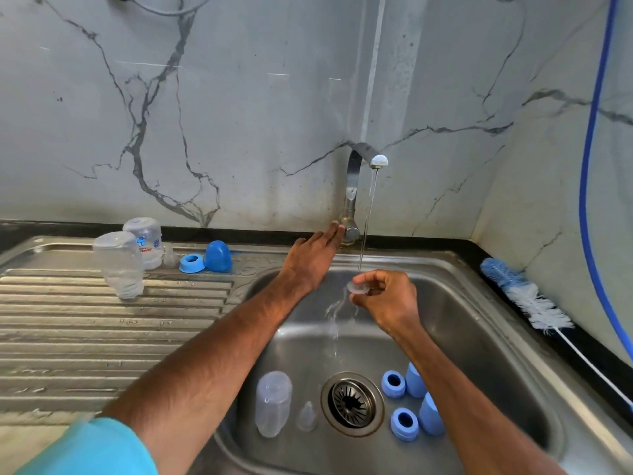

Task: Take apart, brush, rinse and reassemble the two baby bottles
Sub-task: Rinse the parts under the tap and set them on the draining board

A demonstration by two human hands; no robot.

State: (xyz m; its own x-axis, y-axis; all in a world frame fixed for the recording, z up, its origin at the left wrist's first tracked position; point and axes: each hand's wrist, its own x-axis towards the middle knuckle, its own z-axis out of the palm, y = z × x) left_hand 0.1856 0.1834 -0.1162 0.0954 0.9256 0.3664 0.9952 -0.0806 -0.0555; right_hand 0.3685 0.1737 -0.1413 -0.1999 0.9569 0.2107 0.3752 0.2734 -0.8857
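Right hand (387,298) pinches clear round piece (358,287), translucent and wet, in the stream just below tap (354,186) spout | left hand (313,258) fingers straight, touching tap base

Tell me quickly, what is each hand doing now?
Left hand: open, touching the tap.
Right hand: pinches a small clear part under the water.

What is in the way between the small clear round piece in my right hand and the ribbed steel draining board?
Your left forearm: it stretches across the sink to the tap lever, between the small clear round piece and the ribbed steel draining board. Nothing else visible blocks that path.
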